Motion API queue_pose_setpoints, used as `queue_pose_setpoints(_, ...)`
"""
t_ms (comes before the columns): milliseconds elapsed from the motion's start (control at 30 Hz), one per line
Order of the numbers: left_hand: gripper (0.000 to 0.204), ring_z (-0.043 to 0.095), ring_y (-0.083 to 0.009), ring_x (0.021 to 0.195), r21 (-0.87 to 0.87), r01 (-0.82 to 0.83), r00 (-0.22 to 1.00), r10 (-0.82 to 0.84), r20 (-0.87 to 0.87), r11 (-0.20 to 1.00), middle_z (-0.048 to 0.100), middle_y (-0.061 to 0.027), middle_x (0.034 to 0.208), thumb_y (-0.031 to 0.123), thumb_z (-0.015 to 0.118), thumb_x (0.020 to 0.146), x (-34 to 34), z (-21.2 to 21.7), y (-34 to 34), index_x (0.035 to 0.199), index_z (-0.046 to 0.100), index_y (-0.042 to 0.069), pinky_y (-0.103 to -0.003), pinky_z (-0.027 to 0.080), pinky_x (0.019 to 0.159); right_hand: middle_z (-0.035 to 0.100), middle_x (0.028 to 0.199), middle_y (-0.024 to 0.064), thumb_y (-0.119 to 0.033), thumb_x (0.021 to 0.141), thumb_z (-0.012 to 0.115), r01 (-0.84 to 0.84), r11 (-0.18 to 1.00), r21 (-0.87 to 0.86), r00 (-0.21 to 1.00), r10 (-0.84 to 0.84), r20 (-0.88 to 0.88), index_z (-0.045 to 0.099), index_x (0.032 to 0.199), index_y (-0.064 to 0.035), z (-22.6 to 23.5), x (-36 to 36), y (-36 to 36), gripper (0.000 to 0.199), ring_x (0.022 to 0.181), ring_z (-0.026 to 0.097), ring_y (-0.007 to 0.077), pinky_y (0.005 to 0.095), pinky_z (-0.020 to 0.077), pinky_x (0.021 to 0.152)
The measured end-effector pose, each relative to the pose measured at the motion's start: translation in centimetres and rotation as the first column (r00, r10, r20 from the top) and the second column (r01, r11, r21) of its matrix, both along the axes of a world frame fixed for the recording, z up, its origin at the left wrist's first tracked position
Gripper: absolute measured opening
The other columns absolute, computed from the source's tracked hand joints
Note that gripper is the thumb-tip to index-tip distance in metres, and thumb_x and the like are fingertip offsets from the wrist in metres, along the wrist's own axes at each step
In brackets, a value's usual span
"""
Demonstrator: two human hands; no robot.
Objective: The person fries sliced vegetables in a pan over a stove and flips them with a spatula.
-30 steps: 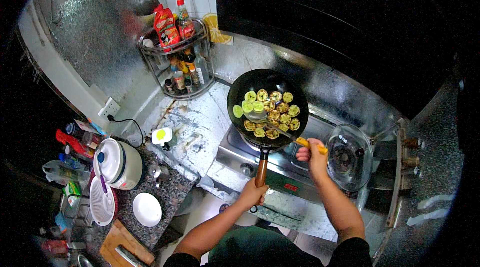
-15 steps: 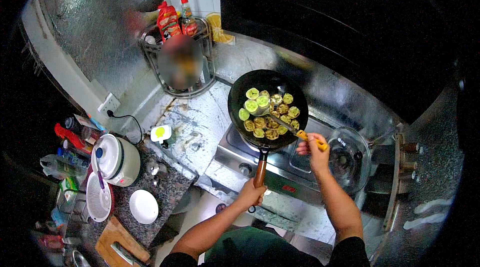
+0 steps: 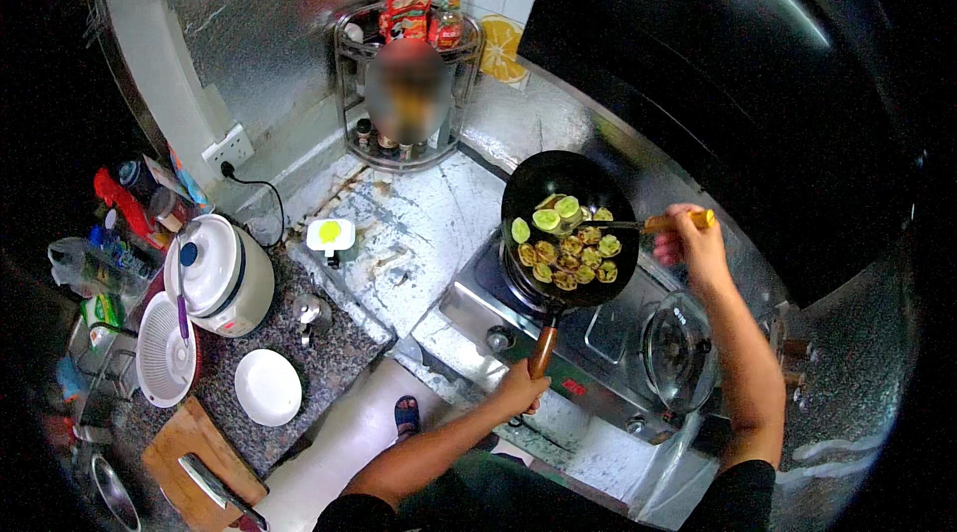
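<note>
My left hand (image 3: pixel 520 388) is wrapped round the brown wooden handle of a black wok (image 3: pixel 538 171) over the stove. Inside the wok lie several round vegetable slices (image 3: pixel 578 263), many browned and a few at the far left pale green. My right hand (image 3: pixel 690 245), to the right of the wok, grips the yellow handle of a spatula (image 3: pixel 620 225). The spatula's metal shaft reaches leftward over the wok's rim, and its head is among the slices, partly hard to make out. Part of the burner (image 3: pixel 516 278) shows beside the wok's left edge.
A glass lid (image 3: pixel 678 353) lies on the stove (image 3: pixel 478 318) at right. Left, on the granite counter, are a white cooker (image 3: pixel 224 278), colander (image 3: pixel 164 353), white plate (image 3: pixel 267 387) and a knife (image 3: pixel 214 487) on a cutting board (image 3: pixel 184 442). A bottle rack (image 3: pixel 344 83) stands behind.
My right hand has moved farther from me, and the spatula now lies nearly level across the wok's right rim. The whole view has shifted, with the wok appearing more to the right.
</note>
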State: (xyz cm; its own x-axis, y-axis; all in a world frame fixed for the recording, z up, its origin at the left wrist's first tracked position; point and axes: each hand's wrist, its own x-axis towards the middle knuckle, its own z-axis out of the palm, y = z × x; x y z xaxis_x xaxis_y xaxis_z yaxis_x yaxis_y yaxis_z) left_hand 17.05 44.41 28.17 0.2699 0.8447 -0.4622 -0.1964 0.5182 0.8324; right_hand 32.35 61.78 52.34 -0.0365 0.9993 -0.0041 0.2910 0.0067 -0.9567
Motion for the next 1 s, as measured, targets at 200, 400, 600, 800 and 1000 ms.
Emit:
queue_pose_setpoints(200,0.028,0.049,-0.0143,0.042,-0.014,-0.035,0.999,0.035,0.015,0.999,0.048,-0.0057,0.059,0.015,0.058,0.078,0.3,-1.5,0.2,0.094,0.039,0.002,-0.030,0.042,0.034,0.058,0.061,0.0080,-0.025,0.087,0.050,-0.073,0.996,-0.047,0.962,0.083,0.261,0.054,0.087,-0.0022,4.8,-6.7,3.1,0.023,0.046,0.057,0.0153,0.0261,0.0452,0.040)
queue_pose_setpoints(400,0.028,0.051,-0.0157,0.042,0.048,0.015,0.999,-0.017,0.032,0.999,0.049,-0.0065,0.058,0.015,0.057,0.078,-0.4,-1.3,0.3,0.095,0.041,0.001,-0.031,0.044,0.035,0.061,0.063,0.0102,-0.028,0.086,0.051,-0.151,0.982,-0.114,0.843,0.188,0.505,0.056,0.087,-0.0017,7.4,-11.6,7.2,0.027,0.047,0.058,0.0148,0.0249,0.0474,0.041)
queue_pose_setpoints(600,0.028,0.051,-0.0152,0.042,0.064,0.023,0.998,-0.027,0.054,0.998,0.049,-0.0070,0.058,0.017,0.057,0.080,-0.3,-2.0,0.1,0.094,0.041,0.000,-0.030,0.045,0.036,0.060,0.061,0.0098,-0.027,0.083,0.054,-0.179,0.981,-0.076,0.771,0.188,0.609,0.058,0.086,-0.0007,10.3,-16.3,8.6,0.027,0.047,0.059,0.0158,0.0253,0.0482,0.041)
queue_pose_setpoints(800,0.028,0.052,-0.0149,0.043,0.048,0.055,0.998,-0.055,-0.003,0.997,0.051,-0.0070,0.059,0.019,0.058,0.080,-0.2,-1.6,0.0,0.093,0.042,-0.001,-0.030,0.045,0.036,0.059,0.059,0.0081,-0.028,0.084,0.054,-0.131,0.991,-0.040,0.797,0.129,0.590,0.057,0.088,0.0000,12.6,-16.0,7.2,0.028,0.045,0.057,0.0132,0.0232,0.0475,0.041)
queue_pose_setpoints(1000,0.026,0.051,-0.0138,0.043,0.034,0.000,0.995,0.004,-0.098,0.999,0.051,-0.0064,0.060,0.017,0.058,0.079,-0.3,-1.4,0.5,0.092,0.042,0.000,-0.030,0.044,0.036,0.055,0.054,0.0043,-0.026,0.088,0.051,-0.194,0.978,0.073,0.912,0.153,0.381,0.058,0.080,-0.0035,8.4,-6.7,3.4,0.025,0.043,0.052,0.0123,0.0262,0.0418,0.039)
